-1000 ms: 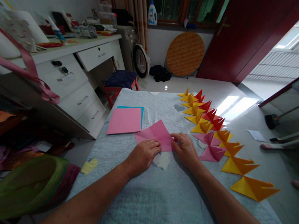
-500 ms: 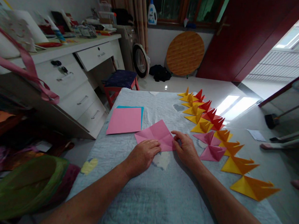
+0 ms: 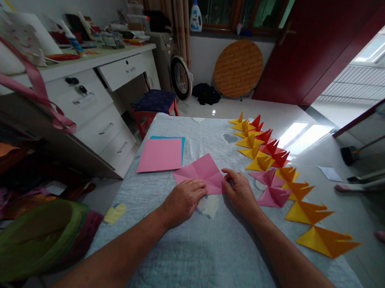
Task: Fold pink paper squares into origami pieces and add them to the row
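Observation:
A creased sheet of pink origami paper lies on the cloth-covered surface, its creases crossing in the middle. Over its lower edge rests my left hand, fingers together and bent, holding the sheet; the thumb is partly hidden. At the right corner, my right hand pinches the paper between thumb and fingers. Just beyond the left hand sits a stack of square paper, pink on top with blue showing behind. To the right stand folded paper cranes in rows: yellow cranes, red cranes, pink cranes and orange-yellow cranes.
The light blue quilted cloth covers the work surface. A green-lined bin stands at the left, below a white desk. A stool is beyond the far left corner, and a round wooden tabletop leans against the wall.

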{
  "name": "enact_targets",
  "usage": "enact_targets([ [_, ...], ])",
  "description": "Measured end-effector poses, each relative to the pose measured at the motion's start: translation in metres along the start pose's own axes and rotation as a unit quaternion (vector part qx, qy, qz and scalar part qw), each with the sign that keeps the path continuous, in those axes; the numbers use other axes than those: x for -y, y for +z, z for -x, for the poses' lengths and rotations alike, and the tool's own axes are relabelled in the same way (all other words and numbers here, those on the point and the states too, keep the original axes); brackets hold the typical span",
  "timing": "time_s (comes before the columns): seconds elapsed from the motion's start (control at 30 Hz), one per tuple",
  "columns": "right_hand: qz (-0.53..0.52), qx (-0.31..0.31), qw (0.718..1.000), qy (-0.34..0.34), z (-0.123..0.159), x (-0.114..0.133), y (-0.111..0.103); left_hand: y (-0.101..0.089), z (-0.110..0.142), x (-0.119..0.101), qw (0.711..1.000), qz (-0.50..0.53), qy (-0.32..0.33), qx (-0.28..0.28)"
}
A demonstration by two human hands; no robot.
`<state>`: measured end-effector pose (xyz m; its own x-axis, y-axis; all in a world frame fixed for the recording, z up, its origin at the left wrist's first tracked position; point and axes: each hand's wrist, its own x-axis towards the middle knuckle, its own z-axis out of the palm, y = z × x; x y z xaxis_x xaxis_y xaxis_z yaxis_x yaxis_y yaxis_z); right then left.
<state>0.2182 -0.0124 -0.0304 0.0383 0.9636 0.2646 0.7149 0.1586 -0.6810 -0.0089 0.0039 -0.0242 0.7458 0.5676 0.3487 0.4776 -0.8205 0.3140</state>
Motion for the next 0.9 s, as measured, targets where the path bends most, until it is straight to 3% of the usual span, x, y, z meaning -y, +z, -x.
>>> enact_targets([
  [0.63,-0.006,0.021,1.000,0.011,0.0002,-0.0007,-0.0067,-0.0002,0.0005,-0.0004,1.000,-0.002,0.002,0.001],
  [0.9,0.001,0.024,0.999,-0.026,-0.0003,0.0034,-0.0083,0.0013,-0.0002,0.0000,1.000,-0.010,0.004,-0.005],
])
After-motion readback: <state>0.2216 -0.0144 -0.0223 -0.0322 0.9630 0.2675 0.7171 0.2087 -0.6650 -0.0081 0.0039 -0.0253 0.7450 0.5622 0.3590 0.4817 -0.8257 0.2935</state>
